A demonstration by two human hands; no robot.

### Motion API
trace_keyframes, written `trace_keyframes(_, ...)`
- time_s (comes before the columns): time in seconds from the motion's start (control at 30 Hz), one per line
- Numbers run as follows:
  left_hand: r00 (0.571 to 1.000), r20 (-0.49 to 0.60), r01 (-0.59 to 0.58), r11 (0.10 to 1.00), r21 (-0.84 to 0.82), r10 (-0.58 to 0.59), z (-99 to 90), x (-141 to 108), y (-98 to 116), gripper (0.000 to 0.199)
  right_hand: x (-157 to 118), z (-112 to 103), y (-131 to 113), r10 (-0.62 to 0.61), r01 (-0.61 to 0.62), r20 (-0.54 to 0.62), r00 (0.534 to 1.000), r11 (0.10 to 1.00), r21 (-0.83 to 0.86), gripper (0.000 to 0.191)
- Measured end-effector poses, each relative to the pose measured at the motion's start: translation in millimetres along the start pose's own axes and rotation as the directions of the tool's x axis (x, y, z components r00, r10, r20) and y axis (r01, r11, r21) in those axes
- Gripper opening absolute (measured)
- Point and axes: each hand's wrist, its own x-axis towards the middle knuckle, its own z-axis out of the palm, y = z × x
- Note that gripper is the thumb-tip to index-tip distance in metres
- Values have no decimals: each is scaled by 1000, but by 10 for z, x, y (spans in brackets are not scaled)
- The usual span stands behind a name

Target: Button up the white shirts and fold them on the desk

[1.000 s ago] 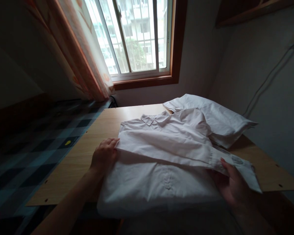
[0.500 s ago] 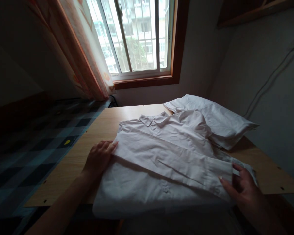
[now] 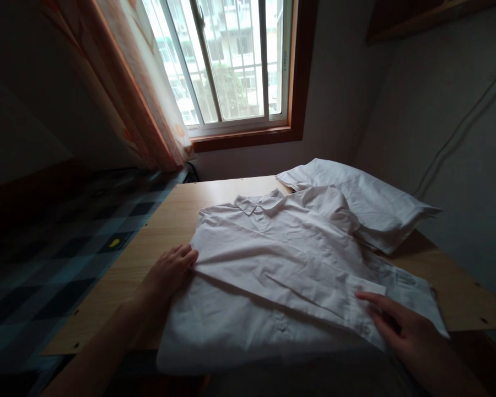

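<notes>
1. Right hand [image 3: 400,325] has shifted inward over cuff [image 3: 356,311], fingers loosely apart.
2. Left hand [image 3: 171,267] toward desk's [image 3: 161,231] left; can't tell if pinching.
3. Shirt [image 3: 264,275] at desk's near edge.
4. Anchor left, smooth sleeve [image 3: 248,259] rightward, easing creases out.
</notes>
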Motion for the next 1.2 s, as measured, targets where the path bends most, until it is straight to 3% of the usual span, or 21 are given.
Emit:
trace_keyframes(0.13,990,124,-51,985,-163,72,-181,143,-53,19,41,-2,17,-8,8,21,1000,1000,13,31)
trace_keyframes(0.23,999,-21,38,982,-184,-42,-165,436,-19,26,62,5,23,-8,8,12,1000,1000,11,31)
trace_keyframes(0.3,977,-139,145,980,-137,-164,-21,668,42,35,63,16,24,-13,12,3,1000,1000,16,31)
trace_keyframes(0.47,942,-44,331,943,-24,-332,458,1072,103,52,52,35,38,-19,19,13,1000,1000,20,31)
trace_keyframes(0.57,929,50,369,929,-35,-367,561,1186,19,59,80,9,88,-36,36,63,997,999,-3,31)
trace_keyframes(0.67,916,117,391,920,-39,-384,543,1284,-74,62,134,-39,157,-56,59,146,988,998,-17,31)
trace_keyframes(0.83,916,55,400,916,-40,-397,521,1455,-94,59,172,-67,195,-76,78,181,981,997,-5,30)
trace_keyframes(1.0,883,-36,462,879,-113,-469,592,1590,-72,54,110,29,176,-68,69,79,995,998,-7,30)
trace_keyframes(1.2,877,77,480,866,-142,-474,639,1653,-207,72,76,98,217,-82,82,9,997,996,-42,30)
